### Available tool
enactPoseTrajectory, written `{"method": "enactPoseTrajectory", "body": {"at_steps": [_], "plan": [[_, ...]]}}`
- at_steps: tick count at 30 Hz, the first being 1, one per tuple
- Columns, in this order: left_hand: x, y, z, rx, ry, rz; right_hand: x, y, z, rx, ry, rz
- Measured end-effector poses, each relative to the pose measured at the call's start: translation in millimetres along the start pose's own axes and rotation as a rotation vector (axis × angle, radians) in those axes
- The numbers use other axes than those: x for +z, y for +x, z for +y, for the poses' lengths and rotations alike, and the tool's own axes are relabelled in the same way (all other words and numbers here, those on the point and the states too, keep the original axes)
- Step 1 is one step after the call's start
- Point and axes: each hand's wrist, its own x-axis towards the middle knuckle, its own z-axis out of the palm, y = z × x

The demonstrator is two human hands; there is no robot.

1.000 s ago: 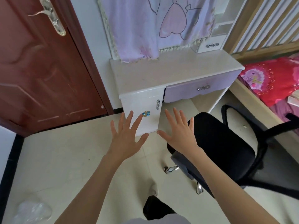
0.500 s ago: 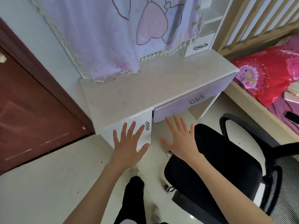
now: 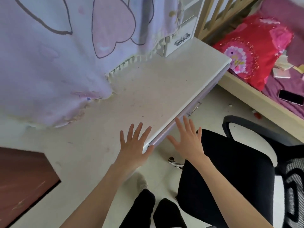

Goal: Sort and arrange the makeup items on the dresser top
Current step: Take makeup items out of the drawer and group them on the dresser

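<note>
Looking down from head height, the view takes in two bare forearms reaching forward from the bottom of the frame toward a white dresser top (image 3: 148, 89) with a speckled, dusty surface. The left hand (image 3: 134, 148) is palm down with all five fingers straight and fanned apart, holding nothing; it lies over the near front edge of the dresser top, its thumb pointing toward 3 o'clock across the corner of the pale lilac drawer front (image 3: 185, 116). Whether the palm touches the surface cannot be told. The right hand (image 3: 187, 142) is likewise flat and spread, empty, just beside the left at its 3 o'clock, hovering over the floor in front of the drawer and above the edge of a black fabric office chair seat (image 3: 230, 170). The two hands are apart, not touching.

A pale lilac cloth with pink heart shapes and a cream fringe (image 3: 65, 55) hangs over the back of the dresser at 11 o'clock, its hem lying on the surface. A small white drawer box with a silver bow handle (image 3: 179, 41) stands at the far right corner, 1 o'clock. At 2 o'clock lies a red sequinned pillow (image 3: 253, 51) on a purple bed, with a black phone (image 3: 290, 97) near it. No makeup items can be made out on the dresser top.
</note>
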Motion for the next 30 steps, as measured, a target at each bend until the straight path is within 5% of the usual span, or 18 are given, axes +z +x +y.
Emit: {"method": "enactPoseTrajectory", "body": {"at_steps": [6, 13, 21, 25, 30], "plan": [[23, 74, 15, 0.105, 0.019, -0.094, 23, 53, 34, 0.118, 0.204, 0.034], [50, 155, 37, 0.103, 0.033, -0.073, 48, 121, 72, 0.51, 0.953, 0.055], [72, 176, 40, 0.081, 0.17, 0.055, 57, 191, 101, 0.834, 1.545, 0.107], [70, 177, 41, 0.083, 0.16, 0.059, 46, 196, 105, 0.856, 1.811, 0.139], [68, 177, 41, 0.068, 0.166, 0.034, 49, 190, 114, 0.766, 1.815, 0.119]]}}
